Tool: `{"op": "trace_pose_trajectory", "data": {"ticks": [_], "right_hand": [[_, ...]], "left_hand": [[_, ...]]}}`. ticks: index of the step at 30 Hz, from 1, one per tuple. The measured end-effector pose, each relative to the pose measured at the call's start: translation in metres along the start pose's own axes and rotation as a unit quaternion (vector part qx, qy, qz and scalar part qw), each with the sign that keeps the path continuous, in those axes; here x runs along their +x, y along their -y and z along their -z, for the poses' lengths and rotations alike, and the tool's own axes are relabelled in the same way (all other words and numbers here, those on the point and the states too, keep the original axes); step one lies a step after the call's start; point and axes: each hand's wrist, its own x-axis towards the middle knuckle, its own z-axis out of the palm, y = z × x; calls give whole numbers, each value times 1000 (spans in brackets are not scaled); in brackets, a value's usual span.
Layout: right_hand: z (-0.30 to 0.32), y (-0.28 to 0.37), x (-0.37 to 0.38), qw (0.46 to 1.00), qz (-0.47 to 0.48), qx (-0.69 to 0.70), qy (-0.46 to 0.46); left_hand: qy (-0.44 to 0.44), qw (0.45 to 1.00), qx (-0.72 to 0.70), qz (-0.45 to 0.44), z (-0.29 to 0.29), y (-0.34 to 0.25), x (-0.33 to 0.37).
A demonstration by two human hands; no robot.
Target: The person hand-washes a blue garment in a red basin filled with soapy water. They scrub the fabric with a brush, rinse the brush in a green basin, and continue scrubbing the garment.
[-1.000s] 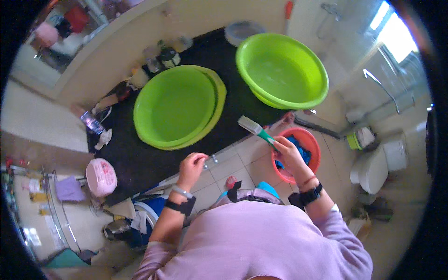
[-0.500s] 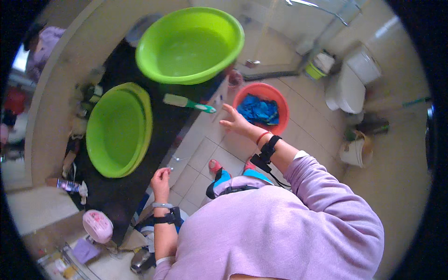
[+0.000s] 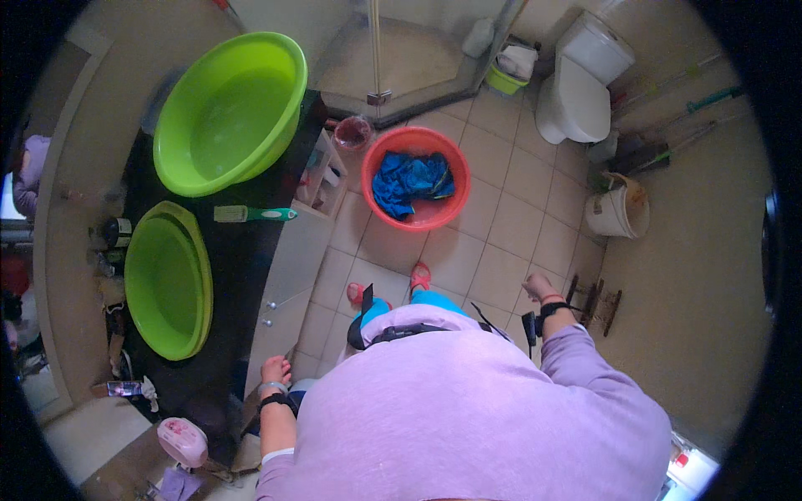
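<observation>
My left hand (image 3: 276, 370) hangs low beside the front of the cabinet, its fingers curled in and nothing visible in them. Out to the right, above the tiled floor, my right hand (image 3: 543, 288) is closed loosely with no object showing. A scrubbing brush (image 3: 255, 214) with a green and white handle lies on the dark counter, away from both hands. On the floor ahead stands a red basin (image 3: 458, 200) with wet-looking blue cloth (image 3: 409, 179) in it.
Green basins stand on the counter: a large one (image 3: 288, 125) at the far end and stacked ones (image 3: 203, 275) nearer. A small dark wooden rack (image 3: 595, 302) is by my right hand. Farther right are a white bucket (image 3: 603, 213) and a toilet (image 3: 576, 104); a glass shower enclosure (image 3: 376, 50) is ahead.
My right hand has drawn away from beside the brush, out to the right, and its fingers have curled in. The view has turned, bringing the red basin nearer the middle.
</observation>
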Motion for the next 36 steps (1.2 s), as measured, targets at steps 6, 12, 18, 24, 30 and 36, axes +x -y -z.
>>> {"op": "trace_pose_trajectory", "data": {"ticks": [6,12,18,24,30,36], "right_hand": [[9,-8,-2,972,26,233,6],[34,19,19,962,130,224,-81],[44,-13,54,976,146,147,-62],[29,-51,70,985,81,153,21],[36,-38,78,941,127,314,-15],[58,5,105,869,188,457,-20]], "left_hand": [[52,994,40,-86,-56,-69,-9],[79,970,52,-225,-138,-125,-26],[89,973,81,-195,-151,-96,-19],[25,996,53,-73,-117,-36,-11],[-13,997,-2,-78,-114,-22,-12],[-52,961,-59,-264,-137,-42,-34]]}}
